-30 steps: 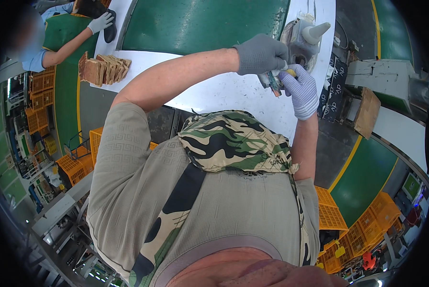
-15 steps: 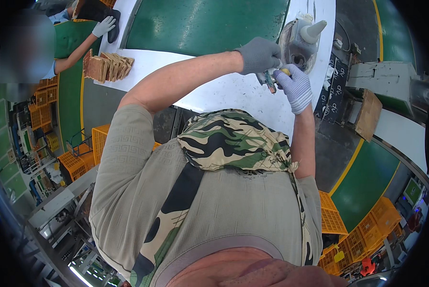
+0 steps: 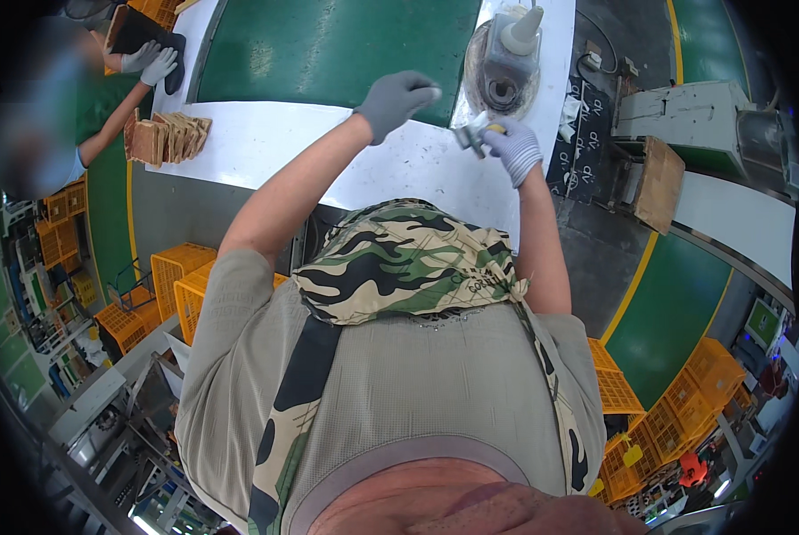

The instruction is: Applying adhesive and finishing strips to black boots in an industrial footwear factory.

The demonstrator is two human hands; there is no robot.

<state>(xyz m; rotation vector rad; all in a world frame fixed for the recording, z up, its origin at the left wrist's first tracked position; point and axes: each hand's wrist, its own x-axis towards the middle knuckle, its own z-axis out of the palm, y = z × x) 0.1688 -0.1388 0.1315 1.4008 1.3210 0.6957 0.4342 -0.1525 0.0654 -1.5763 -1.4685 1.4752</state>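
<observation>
My left hand [image 3: 392, 105], in a grey glove, hovers over the green work surface's near edge. Its fingers are drawn together toward the right, with a pale spot at the tips; what they hold, if anything, cannot be made out. My right hand [image 3: 512, 150], in a white striped glove, is closed on a small yellow-handled tool [image 3: 495, 128]. A grey-green and whitish end sticks out to the left, too blurred to name. Just beyond the right hand stands a grey translucent container [image 3: 510, 64] with a white cone-shaped spout, on a round plastic-covered base.
A green mat [image 3: 328, 53] lies on the white table [image 3: 399, 169]. Brown slabs [image 3: 167, 138] stand in a row at the left. A co-worker's gloved hands [image 3: 157, 66] touch a dark boot-shaped piece. Yellow crates [image 3: 181, 272] stand left, machinery [image 3: 684, 125] right.
My left hand has moved left, away from my right hand and the tool. The right hand keeps its grip. The whole view has shifted a little; the co-worker's second hand has come into sight.
</observation>
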